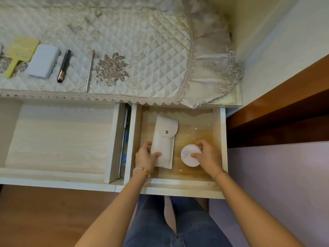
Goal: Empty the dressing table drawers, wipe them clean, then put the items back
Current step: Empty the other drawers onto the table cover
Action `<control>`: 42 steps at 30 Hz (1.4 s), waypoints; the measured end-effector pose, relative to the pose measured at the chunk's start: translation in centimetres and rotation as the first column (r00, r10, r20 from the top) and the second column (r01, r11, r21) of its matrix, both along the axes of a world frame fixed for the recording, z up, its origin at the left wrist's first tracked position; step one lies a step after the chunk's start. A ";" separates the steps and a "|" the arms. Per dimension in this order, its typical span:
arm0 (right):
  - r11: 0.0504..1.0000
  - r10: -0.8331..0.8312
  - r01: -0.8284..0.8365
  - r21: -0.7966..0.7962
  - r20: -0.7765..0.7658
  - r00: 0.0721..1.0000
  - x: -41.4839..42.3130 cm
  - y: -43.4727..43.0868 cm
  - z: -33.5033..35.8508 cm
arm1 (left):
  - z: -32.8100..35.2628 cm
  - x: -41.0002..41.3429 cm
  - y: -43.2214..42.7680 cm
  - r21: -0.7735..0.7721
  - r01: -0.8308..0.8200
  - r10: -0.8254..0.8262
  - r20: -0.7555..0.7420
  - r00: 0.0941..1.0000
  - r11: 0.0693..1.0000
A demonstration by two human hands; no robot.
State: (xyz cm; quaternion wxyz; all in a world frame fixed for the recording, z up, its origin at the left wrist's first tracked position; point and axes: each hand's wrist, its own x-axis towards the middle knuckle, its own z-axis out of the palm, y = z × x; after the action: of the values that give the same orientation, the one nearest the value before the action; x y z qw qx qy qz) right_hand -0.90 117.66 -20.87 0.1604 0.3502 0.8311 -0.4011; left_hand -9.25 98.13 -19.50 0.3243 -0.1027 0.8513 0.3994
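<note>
**A:** Where is the white snap pouch (pixel 166 139) lying?

**B:** It is lying flat in the left half of the open right drawer (pixel 223 139). Its long axis is running from the drawer's front toward the back. The flap end with the snap is pointing away from the person, and the top is leaning slightly right.

**A:** What is the left hand (pixel 145 156) doing?

**B:** It is gripping the pouch near its lower end. The thumb is pressing on top and the fingers are curling round the left edge.

**A:** And the right hand (pixel 207 154)?

**B:** It is holding a round white container (pixel 189 155) in the drawer's front right part, just beside the pouch. The thumb is resting on the lid and the fingers are wrapping round the far side.

**A:** What is sitting elsewhere?

**B:** The left drawer (pixel 62 139) is standing open too. On the quilted cloth (pixel 124 32) above it, a yellow hand mirror (pixel 19 54), a white case (pixel 44 61), a dark tube (pixel 64 65) and a slim silver pencil (pixel 89 70) are lying in a row. All four are lying lengthwise, front to back.
</note>
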 end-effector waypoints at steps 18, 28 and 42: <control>0.901 -0.360 0.208 -0.381 -0.386 0.850 -12.5 -2.7 12.8 | 10.4 -6.4 -7.8 0.411 -0.022 0.092 -0.152 0.984 0.911; 0.855 -0.455 0.288 -0.431 -0.360 0.815 -15.3 -2.4 13.2 | 11.7 -9.8 -10.4 0.451 0.037 -0.001 -0.078 0.997 0.892; 0.869 -0.446 0.316 -0.382 -0.327 0.833 -16.5 -2.9 11.8 | 10.4 -9.4 -10.4 0.522 -0.260 0.262 0.070 0.962 0.812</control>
State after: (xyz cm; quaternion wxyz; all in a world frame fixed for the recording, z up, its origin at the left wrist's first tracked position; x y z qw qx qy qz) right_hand -17.40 114.75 -9.09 -0.0462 0.3900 0.6839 -0.6149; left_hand -18.65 87.77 -9.11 0.2799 -0.1245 0.6878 0.6582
